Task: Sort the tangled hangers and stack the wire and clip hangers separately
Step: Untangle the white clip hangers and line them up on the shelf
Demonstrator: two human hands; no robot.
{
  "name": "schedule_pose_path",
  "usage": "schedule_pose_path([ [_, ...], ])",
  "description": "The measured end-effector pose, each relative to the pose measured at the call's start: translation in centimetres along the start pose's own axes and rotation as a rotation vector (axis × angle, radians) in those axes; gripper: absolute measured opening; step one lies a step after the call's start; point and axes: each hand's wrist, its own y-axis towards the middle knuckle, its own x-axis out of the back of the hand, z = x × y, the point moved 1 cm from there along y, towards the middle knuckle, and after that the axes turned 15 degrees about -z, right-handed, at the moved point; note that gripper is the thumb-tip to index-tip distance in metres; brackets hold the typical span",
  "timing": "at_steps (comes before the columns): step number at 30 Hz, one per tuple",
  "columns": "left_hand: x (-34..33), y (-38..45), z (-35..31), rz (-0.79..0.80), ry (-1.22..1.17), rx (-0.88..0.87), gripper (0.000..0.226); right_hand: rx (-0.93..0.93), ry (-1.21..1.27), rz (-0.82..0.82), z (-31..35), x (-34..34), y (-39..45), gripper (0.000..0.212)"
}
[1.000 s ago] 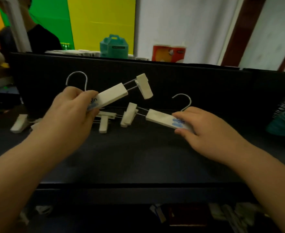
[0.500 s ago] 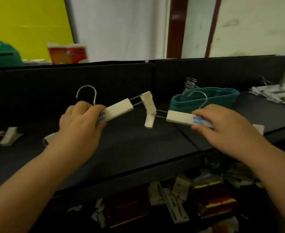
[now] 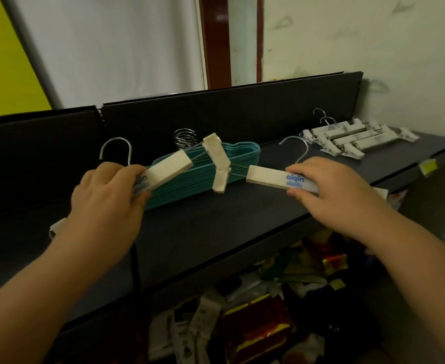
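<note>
My left hand (image 3: 108, 198) grips the white bar of a clip hanger (image 3: 167, 168) with a metal hook, held above the dark shelf (image 3: 216, 227). My right hand (image 3: 331, 193) grips the bar of a second white clip hanger (image 3: 271, 177). The end clips of the two hangers meet and cross between my hands (image 3: 218, 161). Behind them lies a stack of teal wire hangers (image 3: 197, 164) with their metal hooks bunched at the back. A pile of white clip hangers (image 3: 358, 137) sits at the far right of the shelf.
A dark back panel (image 3: 216, 111) runs behind the shelf, with a white wall beyond. Below the shelf's front edge lies a jumble of packets and tags (image 3: 242, 319). A yellow tag (image 3: 429, 166) hangs at the shelf's right edge.
The view has swung right along the shelf with both hangers still held. The teal stack and the white clip hanger pile have come closer into view; the loose clips at the left are gone from sight.
</note>
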Motion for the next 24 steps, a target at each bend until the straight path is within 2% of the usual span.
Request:
schedule_pose_path([
  [9, -5.4, 4.7, -6.3, 0.020, -0.045, -0.075, 0.049, -0.003, -0.064, -0.030, -8.3, 0.2, 4.2, 0.043],
  [16, -9.6, 8.7, -15.6, 0.015, 0.015, -0.110, 0.049, 0.027, -0.013, -0.093, -18.8, 1.3, 7.1, 0.044],
  [21, -13.7, 10.1, -23.7, -0.025, 0.038, -0.021, 0.048, 0.049, 0.057, -0.094, -27.8, 2.9, 10.1, 0.043],
  [24, -16.4, 10.4, -28.0, 0.013, 0.051, 0.036, 0.047, 0.047, 0.064, -0.096, -33.4, 4.2, 12.0, 0.042],
])
